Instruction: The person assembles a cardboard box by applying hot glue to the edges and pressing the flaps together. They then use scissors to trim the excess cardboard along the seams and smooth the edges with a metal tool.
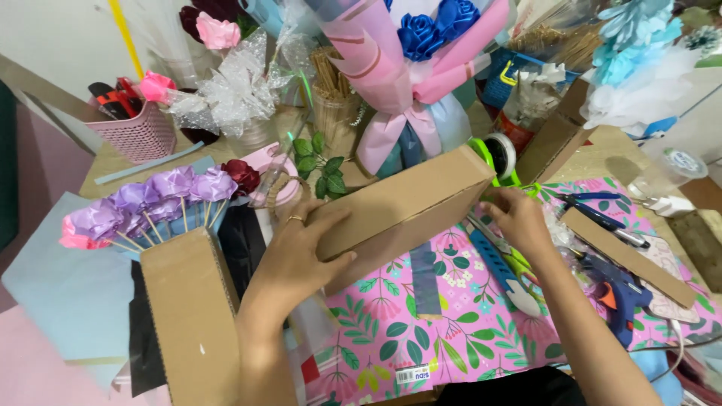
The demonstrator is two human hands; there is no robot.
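Observation:
My left hand (301, 252) presses flat on the near left end of a brown cardboard box (410, 203) that lies tilted across the pink floral paper (406, 331). A ring shows on one finger of that hand. At the box's right end, my right hand (519, 218) reaches with curled fingers, beside a green tape dispenser (492, 162); whether it grips the box or the dispenser I cannot tell. Blue-handled scissors (500, 267) lie just under my right wrist.
An upright cardboard box (192, 316) holds purple ribbon roses on sticks (150, 199) at the left. A pink-wrapped bouquet with blue roses (421, 53) stands behind. A blue glue gun (617, 289), pliers (594, 210) and a cardboard strip (628, 256) lie right. A pink basket (139, 131) sits far left.

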